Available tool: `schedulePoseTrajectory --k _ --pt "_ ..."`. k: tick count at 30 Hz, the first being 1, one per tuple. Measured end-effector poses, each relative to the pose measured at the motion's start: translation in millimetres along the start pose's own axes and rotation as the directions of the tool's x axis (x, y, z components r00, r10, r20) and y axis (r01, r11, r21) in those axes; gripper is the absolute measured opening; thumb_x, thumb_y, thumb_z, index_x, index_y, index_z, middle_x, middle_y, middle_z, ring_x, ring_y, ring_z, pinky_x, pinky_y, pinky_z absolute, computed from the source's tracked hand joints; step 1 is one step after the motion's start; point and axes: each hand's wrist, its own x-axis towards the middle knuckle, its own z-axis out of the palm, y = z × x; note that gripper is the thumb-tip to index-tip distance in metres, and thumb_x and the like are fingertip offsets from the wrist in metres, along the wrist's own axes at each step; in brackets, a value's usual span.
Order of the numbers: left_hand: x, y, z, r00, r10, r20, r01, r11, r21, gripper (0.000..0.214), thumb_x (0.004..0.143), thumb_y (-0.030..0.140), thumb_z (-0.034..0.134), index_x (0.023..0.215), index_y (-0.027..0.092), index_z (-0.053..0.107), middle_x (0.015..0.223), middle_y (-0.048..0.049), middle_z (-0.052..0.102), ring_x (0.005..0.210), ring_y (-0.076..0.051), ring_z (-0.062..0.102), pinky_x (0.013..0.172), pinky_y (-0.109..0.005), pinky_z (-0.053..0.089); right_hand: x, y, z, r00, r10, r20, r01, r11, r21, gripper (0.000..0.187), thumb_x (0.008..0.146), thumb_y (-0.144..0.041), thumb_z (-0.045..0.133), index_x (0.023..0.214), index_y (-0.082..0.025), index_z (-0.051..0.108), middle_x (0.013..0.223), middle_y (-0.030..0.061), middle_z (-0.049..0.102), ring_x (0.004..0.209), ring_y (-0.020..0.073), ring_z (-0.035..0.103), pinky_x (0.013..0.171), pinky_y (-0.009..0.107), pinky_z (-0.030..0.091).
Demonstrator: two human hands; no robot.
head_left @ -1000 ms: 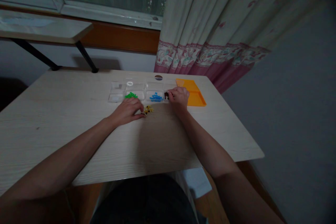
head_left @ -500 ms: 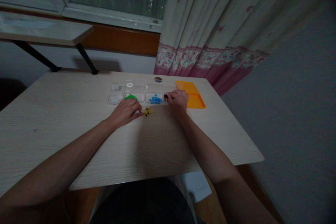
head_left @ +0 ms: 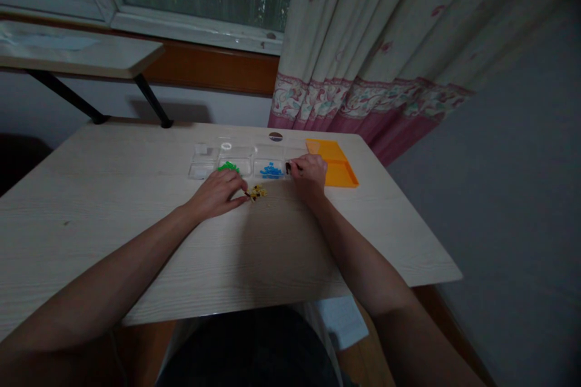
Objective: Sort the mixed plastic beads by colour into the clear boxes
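A small pile of yellow and dark pieces [head_left: 258, 191] lies on the table. At its left edge, the thumb and fingers of my left hand [head_left: 221, 192] close on a small dark piece. The same hand partly covers a heap of green pieces [head_left: 228, 166] in a clear box. Blue pieces [head_left: 271, 171] fill part of another clear box to the right. My right hand [head_left: 310, 173] reaches over the clear box beside that, its fingers pinched together at some dark brown pieces [head_left: 288, 167]. What the pinch holds is too small to make out.
An orange two-part tray [head_left: 342, 174] stands just right of my right hand. A clear box [head_left: 203, 170] sits at the left end of the row. Behind it all lies a dark round disc [head_left: 275, 136]. A raised shelf [head_left: 131, 63] stands at the back left; a curtain [head_left: 345, 97] hangs behind.
The whole view has shifted slightly. My left fingers have closed a little at the edge of the yellow pile, with a dark piece at their tips. My right hand stays at the brown pieces.
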Motion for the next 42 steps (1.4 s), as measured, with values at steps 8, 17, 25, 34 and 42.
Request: schedulePoseTrajectory --k 8,17,25,34,42 --pt "3.6 5.1 7.4 0.998 -0.062 -0.019 0.062 0.998 0.013 0.026 0.092 0.045 0.058 0.094 0.020 0.064 0.095 -0.0070 0.059 0.097 -0.025 0.053 0.086 -0.039 0.040 0.9 2.3 3.7 1.000 -0.012 -0.016 0.012 1.000 0.004 0.025 0.094 -0.032 0.053 0.089 -0.024 0.077 0.092 0.0060 0.069 0.096 0.0237 0.050 0.088 0.039 0.031" --pt "3.6 6.0 9.5 1.000 -0.011 -0.015 0.011 1.000 -0.022 0.022 0.096 0.039 0.053 0.098 0.020 0.064 0.096 -0.0071 0.059 0.097 -0.023 0.053 0.085 -0.037 0.038 0.9 1.7 2.5 1.000 -0.014 -0.007 0.014 1.000 0.011 0.025 0.094 -0.033 0.054 0.087 -0.024 0.077 0.091 0.0054 0.069 0.095 0.0227 0.051 0.086 0.037 0.031" --pt "3.5 9.2 10.1 1.000 0.006 -0.024 -0.006 1.000 -0.017 0.027 0.098 0.040 0.047 0.094 0.018 0.062 0.094 -0.0081 0.058 0.093 -0.023 0.052 0.081 -0.037 0.038 1.2 2.3 3.9 1.000 -0.015 0.003 0.014 1.000 0.004 0.026 0.094 -0.033 0.053 0.090 -0.024 0.077 0.093 0.0057 0.068 0.096 0.0227 0.051 0.087 0.037 0.031" --pt "3.9 6.7 8.5 0.996 -0.023 -0.088 0.016 0.996 -0.084 0.026 0.100 0.033 0.040 0.097 0.017 0.060 0.095 -0.0091 0.058 0.096 -0.023 0.052 0.088 -0.039 0.042 -6.1 -11.0 0.4 0.980 -0.199 0.012 0.199 0.979 0.038 0.025 0.095 -0.036 0.053 0.093 -0.025 0.076 0.092 0.0045 0.069 0.097 0.0211 0.053 0.091 0.037 0.033" --pt "4.2 5.2 10.2 0.991 -0.040 -0.126 0.026 0.993 -0.113 0.026 0.101 0.033 0.039 0.094 0.018 0.059 0.091 -0.0079 0.057 0.093 -0.023 0.051 0.085 -0.039 0.042 -24.1 -45.4 5.2 0.773 -0.617 0.144 0.587 0.783 0.205 0.022 0.094 -0.039 0.057 0.106 -0.031 0.073 0.100 0.0037 0.070 0.106 0.0207 0.054 0.100 0.039 0.033"
